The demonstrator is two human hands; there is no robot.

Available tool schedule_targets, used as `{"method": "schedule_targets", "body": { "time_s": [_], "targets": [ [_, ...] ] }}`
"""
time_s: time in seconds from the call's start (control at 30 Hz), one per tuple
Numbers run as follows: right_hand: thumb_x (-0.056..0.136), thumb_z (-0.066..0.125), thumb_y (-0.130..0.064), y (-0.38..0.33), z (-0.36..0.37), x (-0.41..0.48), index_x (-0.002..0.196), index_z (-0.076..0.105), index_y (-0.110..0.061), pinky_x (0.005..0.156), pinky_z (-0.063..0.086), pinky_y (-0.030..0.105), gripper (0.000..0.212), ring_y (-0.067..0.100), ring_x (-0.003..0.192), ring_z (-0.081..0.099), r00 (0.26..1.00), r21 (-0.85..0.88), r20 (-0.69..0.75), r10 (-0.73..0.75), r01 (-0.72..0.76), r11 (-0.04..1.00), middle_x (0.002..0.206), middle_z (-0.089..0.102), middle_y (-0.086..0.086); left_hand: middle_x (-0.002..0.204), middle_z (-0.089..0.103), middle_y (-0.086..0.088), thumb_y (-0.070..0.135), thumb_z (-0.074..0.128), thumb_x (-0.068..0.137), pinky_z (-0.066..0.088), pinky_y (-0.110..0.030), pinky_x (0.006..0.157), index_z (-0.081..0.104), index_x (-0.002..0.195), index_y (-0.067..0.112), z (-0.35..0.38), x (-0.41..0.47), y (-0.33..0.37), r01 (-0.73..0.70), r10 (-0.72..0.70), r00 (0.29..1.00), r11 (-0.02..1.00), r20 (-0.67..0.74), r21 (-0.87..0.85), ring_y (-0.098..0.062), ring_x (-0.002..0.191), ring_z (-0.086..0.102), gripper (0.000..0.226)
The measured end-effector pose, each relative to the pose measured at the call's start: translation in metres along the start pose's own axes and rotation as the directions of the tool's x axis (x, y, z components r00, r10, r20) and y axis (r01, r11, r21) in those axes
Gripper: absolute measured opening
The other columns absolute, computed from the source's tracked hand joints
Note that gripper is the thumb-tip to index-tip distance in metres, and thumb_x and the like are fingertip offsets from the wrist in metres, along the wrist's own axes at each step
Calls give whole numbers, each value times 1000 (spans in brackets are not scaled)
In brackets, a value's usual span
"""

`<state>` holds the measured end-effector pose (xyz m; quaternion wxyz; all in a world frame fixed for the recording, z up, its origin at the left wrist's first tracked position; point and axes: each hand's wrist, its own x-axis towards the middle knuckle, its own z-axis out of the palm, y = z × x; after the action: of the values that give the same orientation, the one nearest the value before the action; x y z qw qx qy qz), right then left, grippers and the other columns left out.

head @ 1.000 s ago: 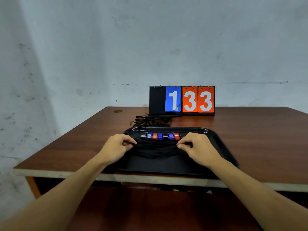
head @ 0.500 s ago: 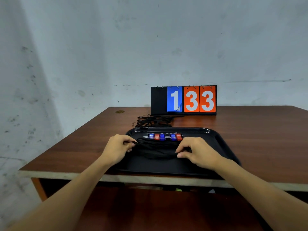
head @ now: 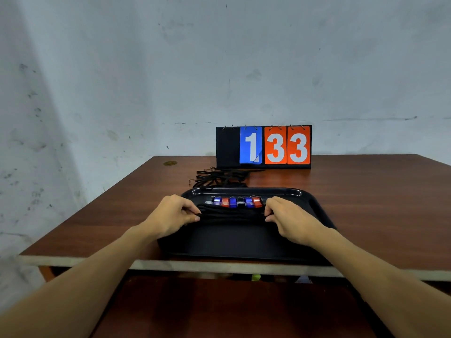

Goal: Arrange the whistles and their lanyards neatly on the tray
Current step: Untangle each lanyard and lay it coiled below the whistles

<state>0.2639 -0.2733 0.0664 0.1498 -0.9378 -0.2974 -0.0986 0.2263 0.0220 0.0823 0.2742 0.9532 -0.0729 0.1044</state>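
Note:
A black tray (head: 314, 206) sits at the near edge of the brown table. Several blue, red and black whistles (head: 235, 202) lie in a row near the tray's far side. In front of them a bundle of black lanyards (head: 231, 214) stretches across the tray. My left hand (head: 170, 213) pinches the bundle's left end with curled fingers. My right hand (head: 290, 215) pinches its right end the same way.
More black lanyards (head: 219, 178) lie in a loose heap on the table just beyond the tray. A flip scoreboard (head: 263, 146) reading 1 33 stands at the back against the wall. The table's left edge is close to my left hand.
Both hands have moved apart along the lanyard bundle, the right hand going right and a little farther away. The bundle now lies stretched in a straighter band below the whistles.

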Motion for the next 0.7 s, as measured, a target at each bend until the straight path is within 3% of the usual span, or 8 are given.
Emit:
{"method": "schedule_targets", "body": {
  "time_s": [0.1,0.2,0.4,0.7],
  "targets": [
    [91,60,-18,4,6,1,84,56,-24,80,48,29,10,12,85,53,996,79,-74,51,-46,996,92,54,-5,70,66,7,14,79,74,43,-5,57,67,75,23,6,-1,-3,36,-43,995,997,-89,-75,4,57,58,15],
    [89,64,-19,4,8,1,86,65,-19,71,40,15,3,5,78,50,991,121,-123,55,-40,992,88,55,-5,70,66,8,13,79,74,43,-4,57,65,70,25,11,-3,-3,46,-58,987,996,-149,-82,-1,63,59,19],
    [87,62,-14,1,9,-1,89,70,-17,65,37,10,8,2,72,49,984,161,-158,84,-58,985,85,53,-7,80,65,8,14,71,82,37,-6,60,72,83,20,14,0,-6,76,-75,985,997,-154,-3,-2,69,57,6],
    [85,67,-15,-2,6,-4,93,66,-20,75,50,25,10,3,72,52,976,208,-178,126,-88,974,85,58,-8,75,63,6,9,70,82,39,-7,59,65,88,21,15,-1,-7,72,-76,984,997,-163,-34,-5,64,55,14]
  ]
}}
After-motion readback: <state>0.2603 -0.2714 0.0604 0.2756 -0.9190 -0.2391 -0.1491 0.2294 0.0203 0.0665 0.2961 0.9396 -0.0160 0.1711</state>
